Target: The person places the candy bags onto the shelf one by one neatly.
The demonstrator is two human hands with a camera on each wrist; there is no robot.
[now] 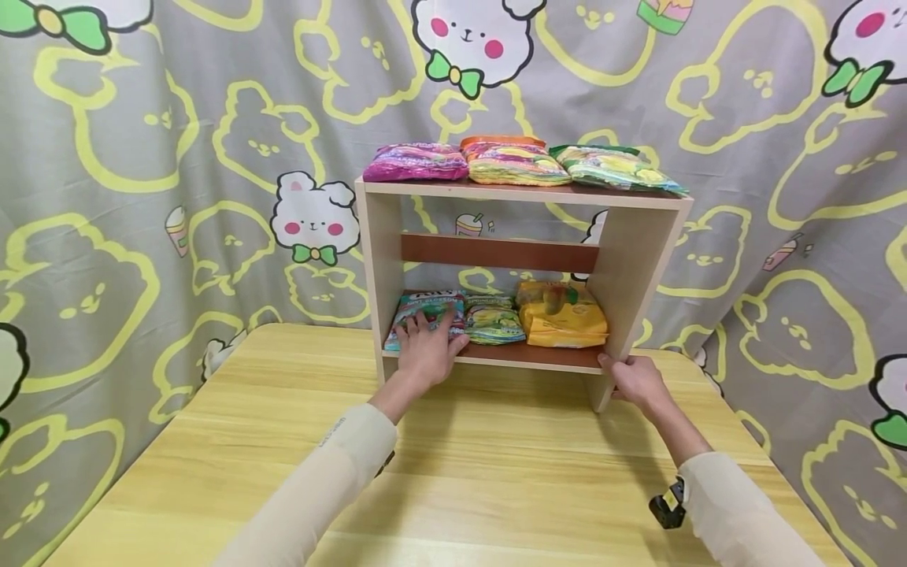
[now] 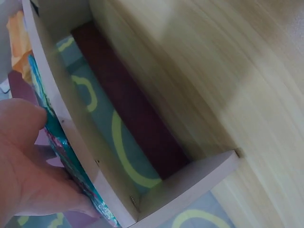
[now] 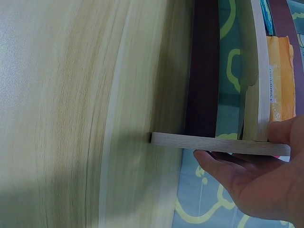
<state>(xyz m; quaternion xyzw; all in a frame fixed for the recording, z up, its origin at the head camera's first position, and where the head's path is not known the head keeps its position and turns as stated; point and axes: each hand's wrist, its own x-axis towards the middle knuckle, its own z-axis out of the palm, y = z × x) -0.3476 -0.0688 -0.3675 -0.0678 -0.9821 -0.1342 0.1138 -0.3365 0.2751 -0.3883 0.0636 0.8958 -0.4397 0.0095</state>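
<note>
A small wooden shelf (image 1: 489, 366) stands on the table, with snack bags on its lower board and its top. On the lower board's left end lies a teal bag (image 1: 394, 335); my left hand (image 1: 423, 352) rests on it with fingers spread. In the left wrist view the teal bag (image 2: 64, 137) sits at the board's front edge under that hand. My right hand (image 1: 638, 379) grips the shelf's right side panel (image 3: 213, 144) low down, thumb on the inner face and fingers on the outer. Beside the teal bag are a green-yellow bag (image 1: 494, 321) and a yellow bag (image 1: 567, 324).
On the shelf's top lie a purple bag (image 1: 416, 162), an orange-edged bag (image 1: 517, 163) and a green-edged bag (image 1: 615, 168). The wooden table (image 1: 496, 472) extends in front of the shelf. A printed curtain (image 1: 234, 181) hangs behind and at both sides.
</note>
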